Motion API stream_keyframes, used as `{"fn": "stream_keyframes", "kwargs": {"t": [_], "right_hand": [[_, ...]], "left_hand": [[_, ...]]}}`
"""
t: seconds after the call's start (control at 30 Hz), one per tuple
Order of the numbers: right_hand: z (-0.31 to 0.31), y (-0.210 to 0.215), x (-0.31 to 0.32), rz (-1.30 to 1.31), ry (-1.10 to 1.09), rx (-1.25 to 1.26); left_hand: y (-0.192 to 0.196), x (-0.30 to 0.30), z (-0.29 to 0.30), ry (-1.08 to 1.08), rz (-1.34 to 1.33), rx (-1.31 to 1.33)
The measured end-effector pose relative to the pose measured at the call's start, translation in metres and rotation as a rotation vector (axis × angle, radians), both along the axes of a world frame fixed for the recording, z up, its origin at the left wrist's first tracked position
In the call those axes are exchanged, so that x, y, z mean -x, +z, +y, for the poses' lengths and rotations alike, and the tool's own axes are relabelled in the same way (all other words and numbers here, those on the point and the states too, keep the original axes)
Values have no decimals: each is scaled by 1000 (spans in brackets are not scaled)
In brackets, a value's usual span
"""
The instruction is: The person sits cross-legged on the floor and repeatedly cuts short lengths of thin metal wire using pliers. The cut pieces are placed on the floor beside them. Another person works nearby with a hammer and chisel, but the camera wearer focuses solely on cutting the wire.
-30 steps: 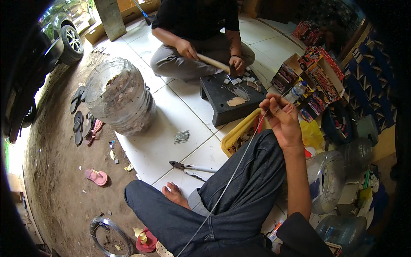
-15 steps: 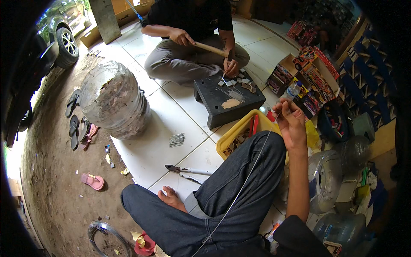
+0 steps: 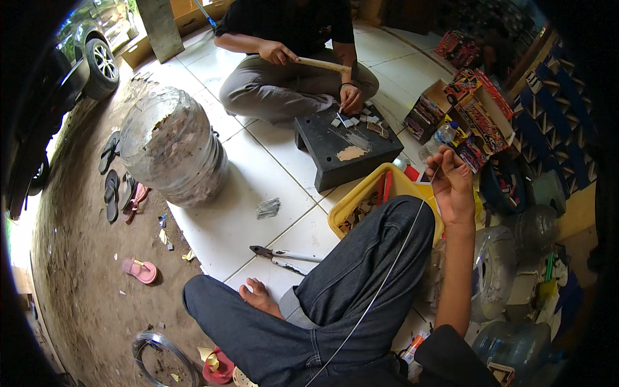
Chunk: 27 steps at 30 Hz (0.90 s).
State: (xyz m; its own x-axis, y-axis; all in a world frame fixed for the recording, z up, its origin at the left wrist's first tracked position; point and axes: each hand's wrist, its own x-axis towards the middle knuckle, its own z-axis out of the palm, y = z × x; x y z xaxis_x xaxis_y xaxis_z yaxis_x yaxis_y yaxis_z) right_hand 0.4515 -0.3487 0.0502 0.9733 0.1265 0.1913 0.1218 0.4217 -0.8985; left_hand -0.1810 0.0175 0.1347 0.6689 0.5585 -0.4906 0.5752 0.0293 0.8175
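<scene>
My right hand [image 3: 451, 184] is raised above my right knee, fingers pinched on the upper end of a thin pale wire [image 3: 387, 280]. The wire runs taut down across my dark jeans toward my lap at the lower edge. My left hand is out of view. My bare foot [image 3: 259, 298] rests on the white tiles. Just beyond my knee sits a yellow tray [image 3: 353, 205] holding small scraps.
A person sits opposite holding a wooden stick [image 3: 324, 64], the other hand on a black block [image 3: 348, 151] strewn with small pieces. Cutters [image 3: 284, 255] lie on the tiles. A big clear jug [image 3: 171, 145] stands left, colourful boxes [image 3: 474, 119] and bottles right, a wire coil [image 3: 161, 351] lower left.
My right hand has drifted a little to the right with the wire still pinched. The person opposite has shifted the stick and set a hand on the black block.
</scene>
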Motion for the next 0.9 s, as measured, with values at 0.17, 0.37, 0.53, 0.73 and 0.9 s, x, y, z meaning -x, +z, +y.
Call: {"fn": "stream_keyframes", "kwargs": {"t": [0.17, 0.37, 0.53, 0.73, 0.9], "right_hand": [[-3, 1, 4, 26, 21, -36], [-12, 13, 12, 28, 83, -116], [-10, 27, 19, 55, 172, -199], [18, 34, 10, 140, 284, -188], [72, 25, -16, 196, 528, -134]], "left_hand": [[-3, 4, 1, -6, -5, 10], [-4, 22, 5, -19, -13, 25], [-5, 39, 8, -36, -39, 77], [-14, 13, 23, -97, 99, 167], [-61, -38, 69, -364, 339, 583]]}}
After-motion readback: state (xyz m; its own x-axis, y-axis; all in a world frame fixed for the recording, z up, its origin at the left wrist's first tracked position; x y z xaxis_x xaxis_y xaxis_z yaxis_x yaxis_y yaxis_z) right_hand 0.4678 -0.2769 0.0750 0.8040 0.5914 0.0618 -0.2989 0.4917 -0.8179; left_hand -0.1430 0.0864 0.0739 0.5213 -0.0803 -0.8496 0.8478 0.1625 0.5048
